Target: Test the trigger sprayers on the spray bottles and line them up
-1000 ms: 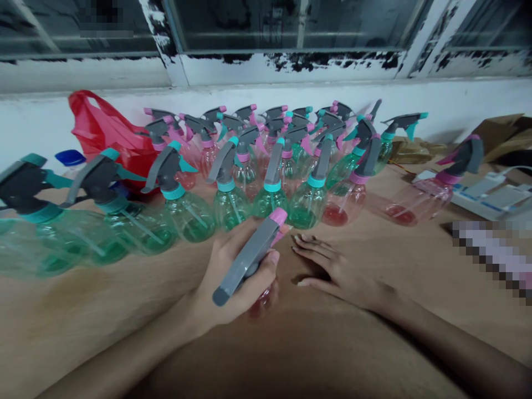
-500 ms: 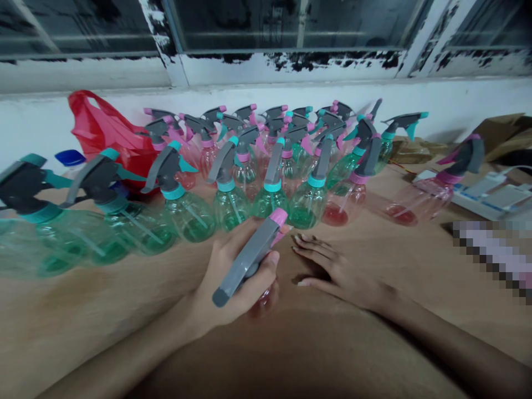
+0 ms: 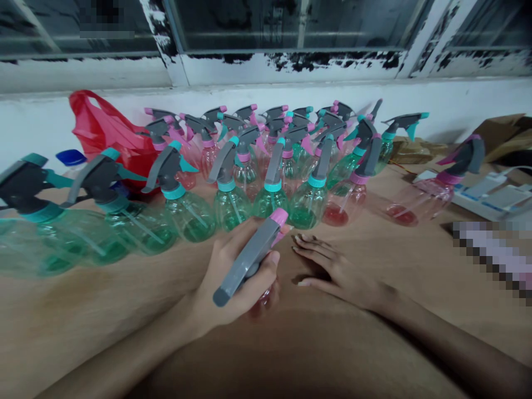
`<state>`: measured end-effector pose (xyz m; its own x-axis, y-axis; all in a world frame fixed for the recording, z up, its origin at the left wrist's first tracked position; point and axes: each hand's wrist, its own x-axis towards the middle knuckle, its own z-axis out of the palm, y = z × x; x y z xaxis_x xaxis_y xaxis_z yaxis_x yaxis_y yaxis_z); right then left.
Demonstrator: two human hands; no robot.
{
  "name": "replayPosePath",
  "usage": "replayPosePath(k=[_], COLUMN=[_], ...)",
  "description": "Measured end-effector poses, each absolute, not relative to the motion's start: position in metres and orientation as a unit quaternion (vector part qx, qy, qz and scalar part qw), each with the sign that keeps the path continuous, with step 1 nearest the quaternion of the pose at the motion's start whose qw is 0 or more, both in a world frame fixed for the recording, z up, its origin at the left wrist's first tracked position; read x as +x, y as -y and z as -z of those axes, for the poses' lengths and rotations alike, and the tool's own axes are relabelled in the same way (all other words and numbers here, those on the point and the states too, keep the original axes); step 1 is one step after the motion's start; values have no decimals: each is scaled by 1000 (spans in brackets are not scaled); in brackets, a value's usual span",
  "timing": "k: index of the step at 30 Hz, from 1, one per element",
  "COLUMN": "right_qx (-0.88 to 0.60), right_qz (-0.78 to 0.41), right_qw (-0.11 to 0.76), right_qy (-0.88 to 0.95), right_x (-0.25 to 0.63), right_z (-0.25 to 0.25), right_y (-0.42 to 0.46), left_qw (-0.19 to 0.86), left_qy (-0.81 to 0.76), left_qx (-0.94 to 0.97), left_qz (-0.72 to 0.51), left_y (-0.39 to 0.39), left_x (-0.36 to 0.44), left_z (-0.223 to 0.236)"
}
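My left hand [image 3: 233, 277] is wrapped round the neck of a pink spray bottle [image 3: 250, 256] with a grey trigger head and pink nozzle. Most of its clear pink body is hidden under the hand. To its right, my right hand [image 3: 328, 266] rests on the wooden table [image 3: 357, 343] with fingers stretched out, holding nothing. Just beyond the hands stand green spray bottles, among them one with a turquoise collar [image 3: 272, 188] and another [image 3: 308, 208] beside it. A pink spray bottle [image 3: 344, 202] stands at the end of that row.
Several more pink and green spray bottles crowd against the white wall [image 3: 457, 102]. A red plastic bag [image 3: 112, 138] and a blue cap [image 3: 70, 158] are at the back left. On the right are a lone pink spray bottle [image 3: 428, 194], a white power strip [image 3: 490, 194] and cardboard [image 3: 502, 136].
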<state>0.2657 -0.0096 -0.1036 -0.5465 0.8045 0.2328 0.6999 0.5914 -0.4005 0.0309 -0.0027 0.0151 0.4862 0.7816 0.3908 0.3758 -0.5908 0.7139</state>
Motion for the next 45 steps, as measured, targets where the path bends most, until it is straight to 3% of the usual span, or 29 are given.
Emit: replayPosePath(k=[45], right_qx=[-428], right_qz=[-128], right_qw=[200], right_qy=[872], right_x=[267], right_z=[106], right_y=[8], left_qw=[280], left_qy=[-341], left_qx=[825], left_qz=[-354], left_y=[1], left_x=[27], left_z=[-13])
